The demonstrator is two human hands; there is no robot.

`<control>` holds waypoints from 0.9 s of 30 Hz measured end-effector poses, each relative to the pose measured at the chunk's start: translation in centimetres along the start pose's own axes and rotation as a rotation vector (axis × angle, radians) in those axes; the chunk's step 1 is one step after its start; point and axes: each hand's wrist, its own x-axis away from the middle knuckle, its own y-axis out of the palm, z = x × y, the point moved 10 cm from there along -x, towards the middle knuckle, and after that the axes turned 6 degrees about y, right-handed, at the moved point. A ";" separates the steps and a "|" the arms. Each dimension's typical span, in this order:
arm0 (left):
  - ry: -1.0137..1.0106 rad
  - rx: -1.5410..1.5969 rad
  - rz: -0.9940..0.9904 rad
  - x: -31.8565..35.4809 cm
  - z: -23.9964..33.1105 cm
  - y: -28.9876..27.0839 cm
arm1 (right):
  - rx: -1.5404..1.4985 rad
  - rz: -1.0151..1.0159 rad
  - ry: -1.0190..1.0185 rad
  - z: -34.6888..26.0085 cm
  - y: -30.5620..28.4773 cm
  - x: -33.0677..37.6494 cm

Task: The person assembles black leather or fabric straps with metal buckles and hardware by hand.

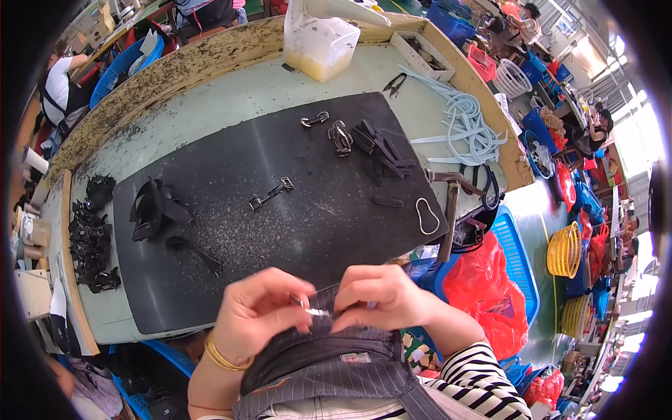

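Note:
In front of my apron, my left hand [260,308] pinches a small shiny metal buckle piece [319,312] between thumb and fingers. Close by on the right, my right hand [381,297] is closed too, its fingertips at the other end of the piece, where something dark partly shows. Beyond my hands a black mat [280,154] covers the bench. A metal buckle [271,194] lies near its middle, another [315,120] farther back, and a cluster of buckles [341,138] beside that. Short black strips [383,150] are piled to the right of the cluster.
Black strap pieces [157,210] lie at the mat's left, with a heap of black parts [91,234] past its edge. Thread snips [395,84], pale blue cords [462,126] and a plastic container [325,52] sit behind. A red bag [490,301] is at the right.

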 end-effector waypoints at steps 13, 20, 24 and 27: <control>-0.044 -0.024 0.164 -0.6 -3.5 0.3 | 1.010 0.421 0.062 5.6 -6.7 -1.4; -0.052 0.076 0.387 -4.7 -6.1 -1.7 | 0.227 0.385 0.199 6.2 -4.7 -1.6; 0.000 -0.042 0.305 -5.4 -5.6 -1.3 | 0.047 0.400 0.313 7.5 -4.5 -1.1; -0.026 0.011 0.273 -5.6 -5.8 -1.4 | -0.056 0.440 0.247 7.3 -4.6 -1.2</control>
